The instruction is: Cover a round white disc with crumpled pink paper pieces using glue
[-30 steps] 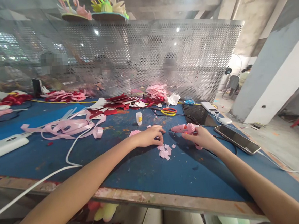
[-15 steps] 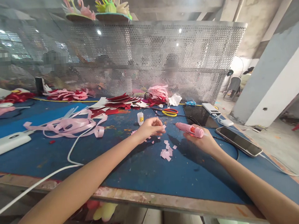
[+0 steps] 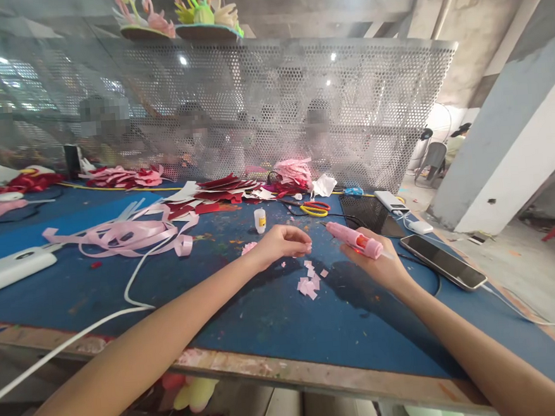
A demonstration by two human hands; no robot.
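Note:
My right hand is closed round a pink hot glue gun, its nozzle pointing left toward my other hand. Between thumb and fingertips, my left hand pinches a small pink paper piece, mostly covered by the fingers. Below the hands lies a loose cluster of pink paper squares on the blue table. Behind my left wrist a small pink heap is partly hidden. A little white bottle with a yellow label stands just beyond my left hand.
Pink ribbon and a white power strip lie left. Scissors and red sheets are farther back, before a perforated metal screen. A phone rests at right. Cables cross the table.
My left hand has shifted slightly right and down, and the pink piece in it has turned and shows less. The glue gun has tipped a little, moving slightly right.

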